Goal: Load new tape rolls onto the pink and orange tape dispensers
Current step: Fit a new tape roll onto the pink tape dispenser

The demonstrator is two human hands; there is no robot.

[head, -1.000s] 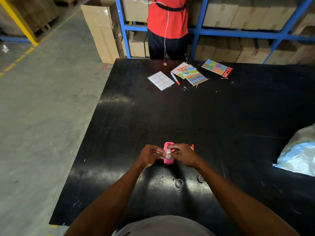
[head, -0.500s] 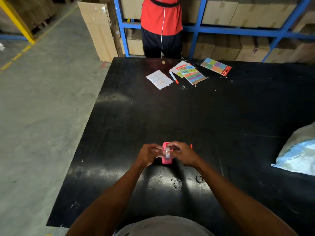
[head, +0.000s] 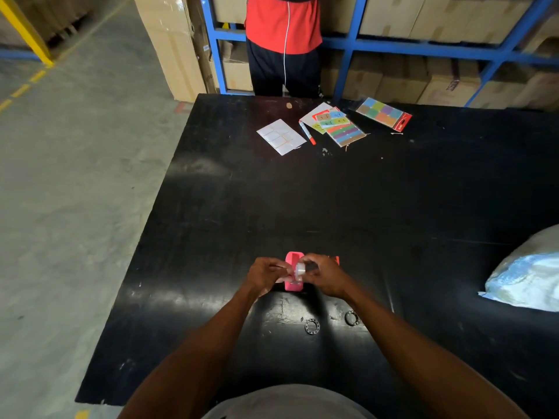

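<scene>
Both hands, left (head: 266, 275) and right (head: 325, 276), still pinch the tape roll (head: 300, 270) above the pink dispenser (head: 292, 285); roll unseated.

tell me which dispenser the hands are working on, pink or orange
The pink dispenser, between both hands with a tape roll; the orange dispenser peeks out behind the right hand.

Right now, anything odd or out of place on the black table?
Two small dark rings lie loose on the black table, nearer the person than the pink tape dispenser that both hands work on; possibly spent cores. Nothing spilled or visibly damaged.
</scene>
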